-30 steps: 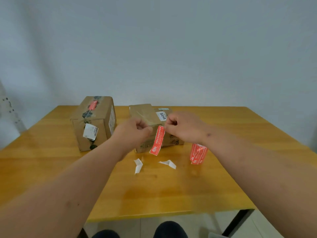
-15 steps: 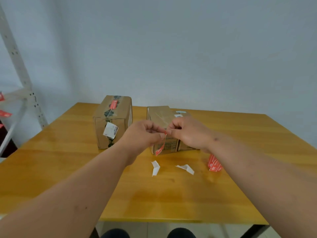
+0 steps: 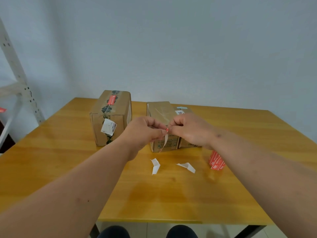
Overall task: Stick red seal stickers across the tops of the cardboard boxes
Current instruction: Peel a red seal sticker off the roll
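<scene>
Fingertips of left hand and right hand pinch thin red seal sticker strip before unsealed brown cardboard box on yellow wooden table.

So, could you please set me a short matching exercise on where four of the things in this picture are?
Things:
1. sticker strip
2. sticker stack
3. backing scraps
4. left box

Places:
A. red seal already on top
B. pinched between both hands
C. loose on the table, near edge
D. by the right forearm

Pairs: 1-B, 2-D, 3-C, 4-A
</scene>
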`<state>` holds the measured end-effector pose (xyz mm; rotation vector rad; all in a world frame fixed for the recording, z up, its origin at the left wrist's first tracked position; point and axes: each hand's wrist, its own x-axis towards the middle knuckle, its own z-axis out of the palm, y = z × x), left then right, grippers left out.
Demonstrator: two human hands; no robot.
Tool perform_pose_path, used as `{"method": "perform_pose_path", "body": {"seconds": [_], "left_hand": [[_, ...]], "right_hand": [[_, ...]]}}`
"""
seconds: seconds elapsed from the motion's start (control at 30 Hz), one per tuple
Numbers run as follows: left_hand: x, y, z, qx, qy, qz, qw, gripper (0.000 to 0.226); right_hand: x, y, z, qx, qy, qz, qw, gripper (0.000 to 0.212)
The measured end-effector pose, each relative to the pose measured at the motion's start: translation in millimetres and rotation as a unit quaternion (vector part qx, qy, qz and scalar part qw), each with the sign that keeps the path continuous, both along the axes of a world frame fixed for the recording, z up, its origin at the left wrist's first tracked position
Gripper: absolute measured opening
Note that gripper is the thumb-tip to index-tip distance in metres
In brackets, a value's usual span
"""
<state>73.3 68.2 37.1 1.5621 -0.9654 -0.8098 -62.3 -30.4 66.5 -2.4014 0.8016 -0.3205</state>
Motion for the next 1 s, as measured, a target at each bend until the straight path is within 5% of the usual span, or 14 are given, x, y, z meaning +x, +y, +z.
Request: {"method": "perform_pose_path", "body": {"seconds": [0.63, 1.0], "left_hand": [[-1.5, -2.3, 2.1, 0.009, 0.013, -0.009, 1.0, 0.008], [3.8, -0.6, 3.0, 0.043, -0.057, 0.018, 0.997, 0.007]], "right_hand": [[0.3, -5.1, -1.0, 0.006, 0.008, -0.001, 1.0, 0.016], [-2.0, -7.0, -0.4, -0.015, 0.028, 0.009, 0.999, 0.015]]}}
